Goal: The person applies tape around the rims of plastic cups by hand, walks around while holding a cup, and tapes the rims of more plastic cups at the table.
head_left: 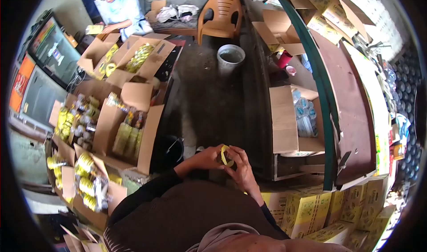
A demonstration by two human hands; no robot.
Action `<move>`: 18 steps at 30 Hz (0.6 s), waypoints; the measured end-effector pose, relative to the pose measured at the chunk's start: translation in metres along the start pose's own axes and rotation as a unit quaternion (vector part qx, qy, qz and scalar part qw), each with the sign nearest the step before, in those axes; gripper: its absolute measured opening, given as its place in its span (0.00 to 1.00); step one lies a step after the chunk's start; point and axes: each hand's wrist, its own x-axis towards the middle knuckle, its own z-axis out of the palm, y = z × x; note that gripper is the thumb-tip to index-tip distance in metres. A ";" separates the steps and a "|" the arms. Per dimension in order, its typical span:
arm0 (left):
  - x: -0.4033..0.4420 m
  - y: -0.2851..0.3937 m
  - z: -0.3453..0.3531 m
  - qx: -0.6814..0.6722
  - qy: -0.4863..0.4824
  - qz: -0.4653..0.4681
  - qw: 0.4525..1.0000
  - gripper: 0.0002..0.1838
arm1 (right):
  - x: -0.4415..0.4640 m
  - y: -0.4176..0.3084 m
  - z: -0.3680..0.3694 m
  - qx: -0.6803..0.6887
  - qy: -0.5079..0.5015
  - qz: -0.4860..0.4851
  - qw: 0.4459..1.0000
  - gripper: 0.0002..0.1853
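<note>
In front of my body, both hands hold a small yellow ring-shaped thing (223, 154); whether it is a roll of tape, a label or a lid I cannot tell. My left hand (210, 157) grips it from the left side, with its fingertips partly hidden. My right hand (242, 168) curves round it from the right, thumb and fingers bent toward it. To the left of my hands stands an open cardboard box (150, 138) with yellow-labelled packs (128, 138) inside. A dark bucket (171, 149) is on the floor nearby.
More open boxes (153, 58) of yellow items line the left side, where another person (122, 12) holds a small yellow pack. A white bucket (231, 58) and orange chair (220, 18) stand ahead. On the right are a box of plastic cups (284, 118), a green post (318, 74) and yellow cartons (307, 207).
</note>
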 end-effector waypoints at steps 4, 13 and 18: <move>0.045 0.008 -0.071 0.063 0.024 0.023 0.997 0.33 | 0.080 0.005 -0.001 -0.026 0.020 -0.016 0.999 0.33; 0.102 -0.023 -0.184 0.016 0.088 -0.028 0.996 0.30 | 0.236 0.022 0.017 -0.004 -0.036 -0.102 0.994 0.36; 0.130 -0.045 -0.232 0.028 0.113 -0.021 0.993 0.29 | 0.317 0.052 0.020 0.053 -0.114 -0.056 0.990 0.41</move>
